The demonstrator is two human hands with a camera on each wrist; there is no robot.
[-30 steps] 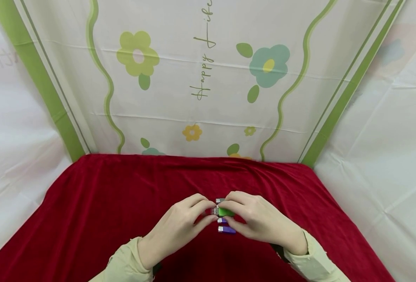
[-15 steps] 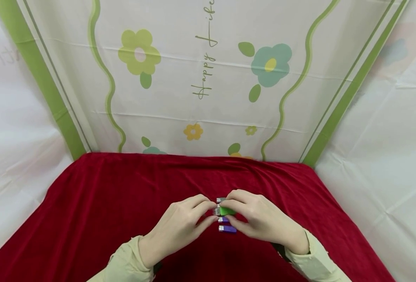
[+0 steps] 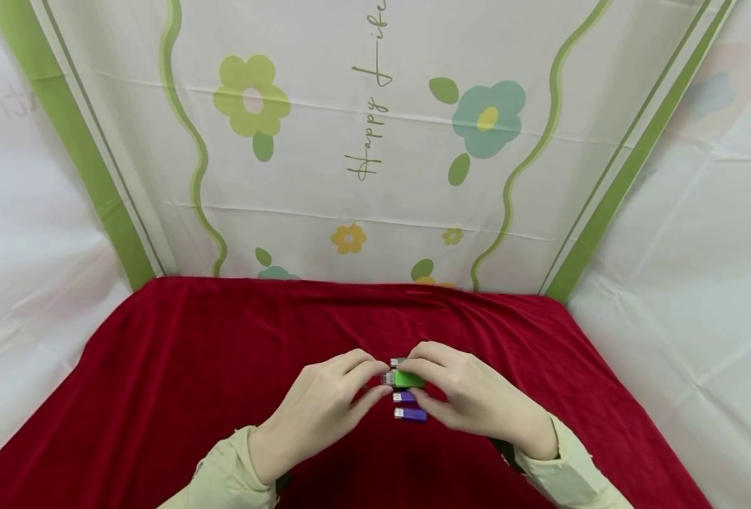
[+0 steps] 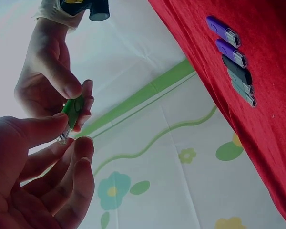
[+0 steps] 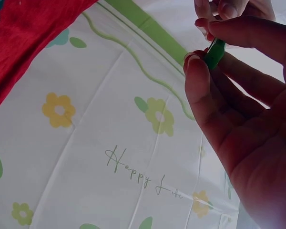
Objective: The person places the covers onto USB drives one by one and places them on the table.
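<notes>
A green USB flash drive (image 3: 409,379) with a clear cap (image 3: 386,379) over its metal end is held level above the cloth, between both hands. My right hand (image 3: 467,392) pinches its green body between thumb and fingers. With thumb and fingertips my left hand (image 3: 330,399) pinches the clear cap end. In the left wrist view the green drive (image 4: 73,110) is partly covered by fingers. The right wrist view shows its green body (image 5: 215,53), while the cap is hidden there. Below the hands lie a purple flash drive (image 3: 410,414) and a second purple flash drive (image 3: 403,397).
Beside the purple drives, the left wrist view shows a black flash drive (image 4: 236,69) and grey-green flash drives (image 4: 243,90) in a row. A red velvet cloth (image 3: 222,353) covers the table. A white flowered curtain (image 3: 324,141) hangs behind it, with white side walls (image 3: 680,318).
Both hands keep their pinch on the green flash drive. They shift only slightly, the left hand a little to the left over the last half second. The drives on the cloth stay put.
</notes>
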